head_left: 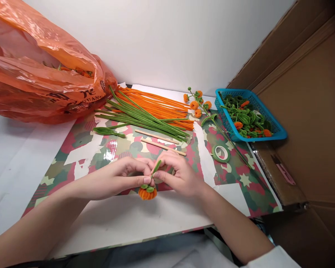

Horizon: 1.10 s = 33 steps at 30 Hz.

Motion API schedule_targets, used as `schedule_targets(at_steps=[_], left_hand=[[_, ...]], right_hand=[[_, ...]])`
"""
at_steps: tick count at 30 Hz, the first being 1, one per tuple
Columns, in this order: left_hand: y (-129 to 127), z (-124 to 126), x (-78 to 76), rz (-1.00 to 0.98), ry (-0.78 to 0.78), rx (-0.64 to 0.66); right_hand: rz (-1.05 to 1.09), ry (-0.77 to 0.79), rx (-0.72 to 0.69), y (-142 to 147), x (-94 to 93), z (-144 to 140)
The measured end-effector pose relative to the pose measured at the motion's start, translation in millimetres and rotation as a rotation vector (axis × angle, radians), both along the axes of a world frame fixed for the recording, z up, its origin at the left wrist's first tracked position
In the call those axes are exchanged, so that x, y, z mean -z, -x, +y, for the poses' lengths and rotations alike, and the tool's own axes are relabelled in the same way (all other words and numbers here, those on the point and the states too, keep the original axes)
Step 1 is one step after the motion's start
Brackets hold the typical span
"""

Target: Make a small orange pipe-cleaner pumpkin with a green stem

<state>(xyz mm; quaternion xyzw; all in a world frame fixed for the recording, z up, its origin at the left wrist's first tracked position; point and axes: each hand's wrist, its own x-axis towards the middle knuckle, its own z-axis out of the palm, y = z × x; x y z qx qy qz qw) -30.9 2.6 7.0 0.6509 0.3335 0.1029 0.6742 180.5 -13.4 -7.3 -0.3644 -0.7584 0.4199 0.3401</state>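
Note:
Both my hands meet over the near middle of a camouflage-patterned mat (240, 175). My left hand (123, 176) pinches a small orange pipe-cleaner ball with a green cap (147, 192). Its green stem (156, 167) points up and away. My right hand (177, 175) grips that stem between thumb and fingers. Behind the hands lie two wooden sticks (163, 144), a bundle of green pipe cleaners (145, 119) and a bundle of orange ones (159, 106).
A large orange plastic bag (41, 70) fills the back left. A blue basket (248, 113) of green and orange pieces stands at the back right, beside a finished sprig of orange balls (197, 102). A roll of green tape (221, 152) lies right of my hands. Cardboard walls (309, 111) close the right side.

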Motion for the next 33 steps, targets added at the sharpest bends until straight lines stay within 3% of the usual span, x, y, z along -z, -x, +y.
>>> schedule_targets(at_steps=[6,9,17,22,24,27,33], left_hand=[[-7,1,2.4,0.055,-0.289,-0.134],[-11,0,3.6,0.101,-0.336,-0.189],[-6,2,-0.2,0.013,-0.161,-0.095],[0,1,2.6,0.012,0.058,0.047],[0,1,2.7,0.023,0.059,0.052],[-1,0,1.6,0.066,-0.112,-0.051],[-7,-3,0.3,0.143,-0.448,-0.169]], right_hand=[[-0.139,-0.062,0.090,5,-1.4,-4],[-0.210,-0.101,0.122,4,-0.4,-5],[-0.104,-0.123,0.095,-3,-2.5,0],[0.057,-0.018,0.009,0,-0.5,-1],[0.120,0.055,-0.003,2,0.3,-1],[0.149,0.130,0.064,5,1.6,-2],[0.073,0.043,0.182,8,4.3,-2]])
